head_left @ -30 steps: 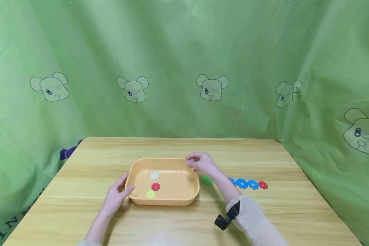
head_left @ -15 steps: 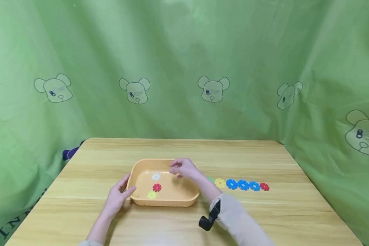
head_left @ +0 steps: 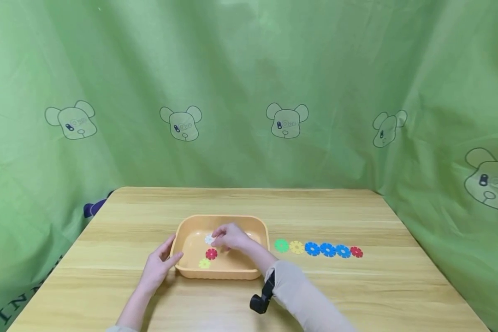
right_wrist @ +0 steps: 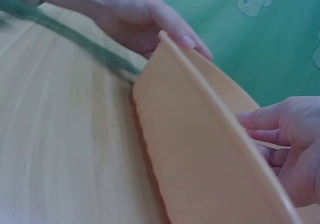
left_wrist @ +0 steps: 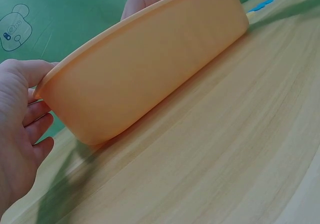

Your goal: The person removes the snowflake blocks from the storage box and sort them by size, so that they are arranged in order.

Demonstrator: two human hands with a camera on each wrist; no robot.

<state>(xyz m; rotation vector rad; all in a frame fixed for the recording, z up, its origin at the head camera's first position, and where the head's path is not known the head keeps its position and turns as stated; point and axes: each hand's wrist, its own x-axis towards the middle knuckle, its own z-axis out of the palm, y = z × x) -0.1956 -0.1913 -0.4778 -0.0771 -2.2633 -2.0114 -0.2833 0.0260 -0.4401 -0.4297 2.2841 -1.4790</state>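
An orange plastic basin [head_left: 224, 274] stands on the table. My left hand [head_left: 157, 266] grips its left rim, thumb over the edge and fingers outside, as the left wrist view of the basin [left_wrist: 140, 69] also shows. Inside lie a white flower-shaped plastic piece [head_left: 208, 239], a red one [head_left: 209, 255] and a yellow one [head_left: 204, 264]. My right hand [head_left: 234, 238] reaches down into the basin, its bent fingertips right at the white piece. Nothing shows between the thumb and fingers of the right hand [right_wrist: 300, 144] in the right wrist view, where the basin wall hides the pieces.
Right of the basin, a row of flower-shaped pieces runs along the wooden table [head_left: 357, 295]: a green piece [head_left: 279, 246], a yellow piece [head_left: 294, 249], several blue pieces [head_left: 324, 251] and a red piece [head_left: 354, 253]. A green curtain [head_left: 232, 157] hangs behind.
My right hand has moved left and down, from above the basin's back right corner to the white piece inside. The left hand stays on the rim. The green and yellow row pieces are now uncovered.
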